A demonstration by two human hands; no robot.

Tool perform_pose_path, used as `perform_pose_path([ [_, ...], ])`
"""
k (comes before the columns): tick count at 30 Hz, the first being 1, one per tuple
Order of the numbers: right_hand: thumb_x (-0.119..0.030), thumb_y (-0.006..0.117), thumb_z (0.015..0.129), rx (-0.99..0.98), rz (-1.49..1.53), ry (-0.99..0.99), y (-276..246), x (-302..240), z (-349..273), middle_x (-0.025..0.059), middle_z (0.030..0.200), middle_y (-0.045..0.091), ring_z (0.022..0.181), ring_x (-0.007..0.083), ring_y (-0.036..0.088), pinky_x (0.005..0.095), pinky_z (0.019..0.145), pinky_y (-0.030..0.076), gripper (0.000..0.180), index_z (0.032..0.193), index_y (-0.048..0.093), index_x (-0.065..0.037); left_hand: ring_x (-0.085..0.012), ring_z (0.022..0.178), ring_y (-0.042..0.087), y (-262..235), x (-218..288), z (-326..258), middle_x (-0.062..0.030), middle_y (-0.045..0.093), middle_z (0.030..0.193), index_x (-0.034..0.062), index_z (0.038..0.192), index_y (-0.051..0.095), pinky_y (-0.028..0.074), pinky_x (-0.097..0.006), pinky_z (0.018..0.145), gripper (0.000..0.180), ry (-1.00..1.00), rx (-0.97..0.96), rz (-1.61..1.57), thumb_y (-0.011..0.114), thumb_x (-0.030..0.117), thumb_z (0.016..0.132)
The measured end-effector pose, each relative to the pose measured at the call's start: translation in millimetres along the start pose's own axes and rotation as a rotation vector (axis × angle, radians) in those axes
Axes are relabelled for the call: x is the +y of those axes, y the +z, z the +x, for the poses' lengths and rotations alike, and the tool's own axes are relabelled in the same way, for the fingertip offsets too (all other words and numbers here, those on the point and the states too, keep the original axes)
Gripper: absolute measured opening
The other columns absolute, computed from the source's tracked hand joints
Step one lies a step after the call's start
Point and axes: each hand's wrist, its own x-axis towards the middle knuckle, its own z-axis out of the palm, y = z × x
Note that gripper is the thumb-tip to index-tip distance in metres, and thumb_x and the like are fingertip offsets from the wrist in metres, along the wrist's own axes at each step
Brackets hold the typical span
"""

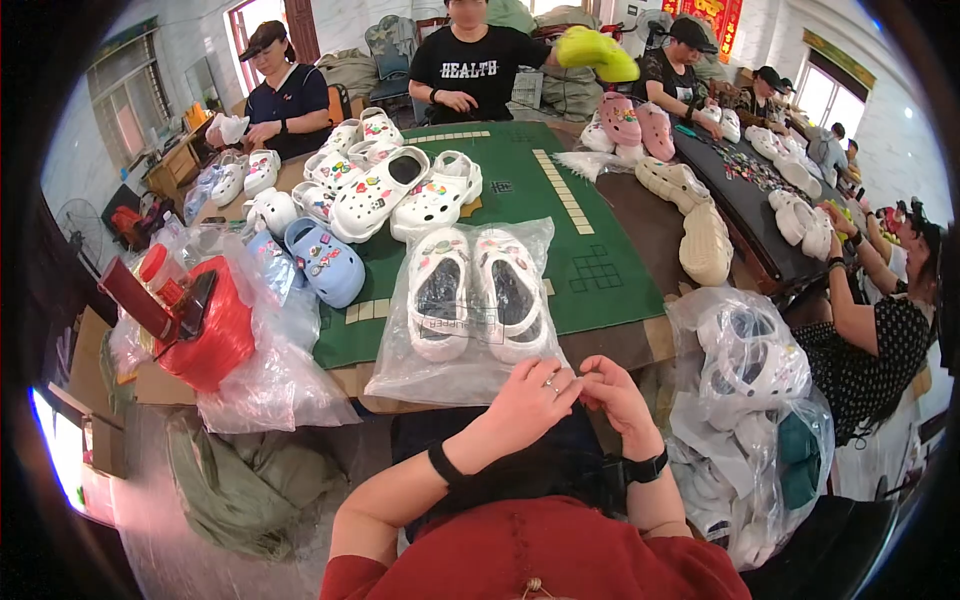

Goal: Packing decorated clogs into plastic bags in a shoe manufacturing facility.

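Note:
A pair of white clogs [439, 290] with colourful charms lies side by side inside a clear plastic bag [405, 385], flat at the table's near edge. By that bag's near right corner, my left hand [535, 405] is closed, back upward, with a ring on one finger. Its fingertips meet those of my right hand [618, 402], which is closed in a pinch. Whatever lies between the fingertips is too small or too hidden to make out. Beyond the bag stands a heap of white charm-covered clogs [372, 200]. A blue clog [328, 262] sits to its left.
A red bundle [207, 335] carrying a phone and jar stands left, beside loose plastic bags. Bagged white clogs [750, 350] are at my right, beige clogs [705, 245] beyond. Across the green mat [590, 270], a person holds yellow-green clogs [598, 55]. Other people work around the tables.

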Motion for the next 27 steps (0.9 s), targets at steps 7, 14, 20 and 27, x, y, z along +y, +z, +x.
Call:
perform_pose_path([
  [7,-0.002,0.066,0.089,0.125,-0.115,-0.139,15.2,2.9,-2.7,-0.0021,0.076,0.062,0.064,0.0054,0.055,0.0204,0.057,0.041,0.024,0.109,0.051,-0.007,-0.0205,0.100,0.055,28.4,-11.2,-5.7,0.0020,0.058,0.093,0.0139,0.098,0.065,0.043,-0.038,0.088,0.025,0.056,0.050,0.012,0.074,0.025,0.078],
  [14,0.001,0.064,0.089,0.219,-0.554,-0.434,27.3,3.5,-6.5,-0.0005,0.071,0.059,0.063,0.0053,0.053,0.0231,0.058,0.041,0.020,0.103,0.051,-0.003,-0.0215,0.100,0.056,12.7,-17.1,-12.5,0.0001,0.058,0.095,0.0137,0.090,0.064,0.044,-0.038,0.087,0.016,0.005,0.073,-0.011,0.073,0.020,0.079],
  [20,0.001,0.064,0.089,0.290,-0.366,-0.460,15.0,0.6,-3.1,-0.0033,0.075,0.052,0.067,0.0033,0.047,0.0210,0.061,0.037,0.020,0.100,0.049,-0.006,-0.0252,0.100,0.058,-26.6,-35.9,-61.7,-0.0024,0.060,0.102,0.0130,0.088,0.065,0.047,-0.041,0.084,0.016,-0.098,0.039,0.032,0.075,0.020,0.077],
  [27,0.001,0.065,0.089,0.472,-0.373,-0.566,-14.9,1.9,16.5,-0.0034,0.075,0.047,0.066,0.0039,0.044,0.0214,0.059,0.037,0.017,0.092,0.049,-0.005,-0.0296,0.095,0.060,-106.9,-65.5,-126.5,-0.0055,0.061,0.092,0.0097,0.077,0.061,0.048,-0.043,0.080,0.016,-0.462,0.007,0.092,0.076,0.011,0.071],
])
